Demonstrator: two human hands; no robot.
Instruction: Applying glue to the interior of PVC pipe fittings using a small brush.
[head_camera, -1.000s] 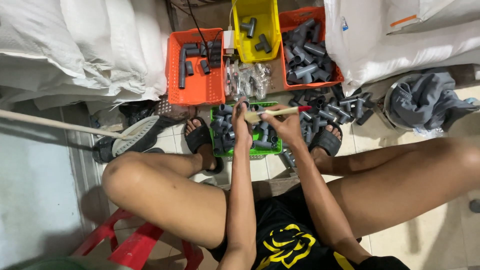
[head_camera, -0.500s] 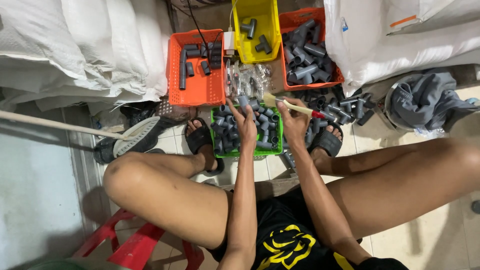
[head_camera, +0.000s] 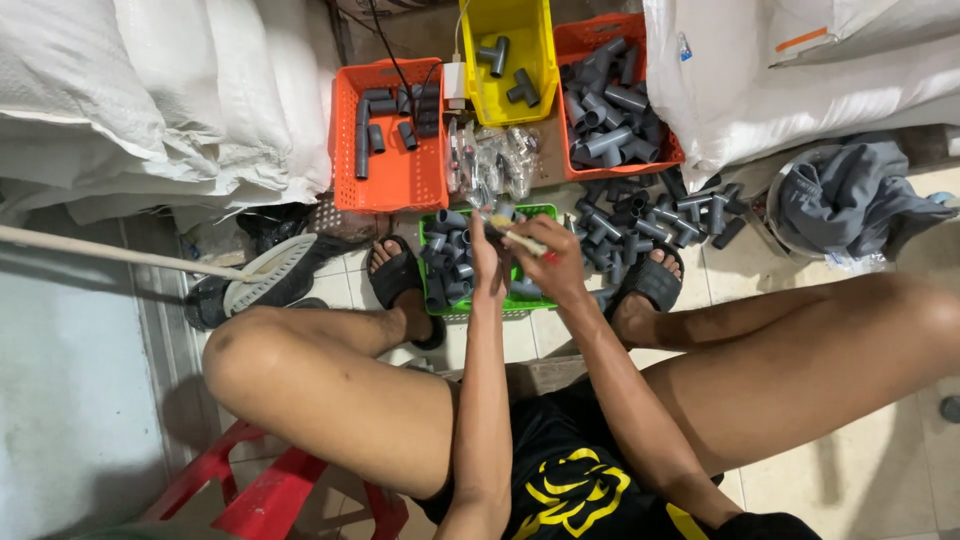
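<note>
The right hand (head_camera: 553, 262) pinches a small brush (head_camera: 520, 237) with a pale handle, tip angled toward the left hand (head_camera: 487, 262). The left grip is closed around a grey pipe fitting (head_camera: 490, 232), held up so the brush reaches it. Both hands hover over the green basket (head_camera: 533, 299) of grey fittings, set between the feet on the floor. Beyond stand an orange basket (head_camera: 400, 175), a yellow bin (head_camera: 505, 100) and loose fittings (head_camera: 650, 215).
</note>
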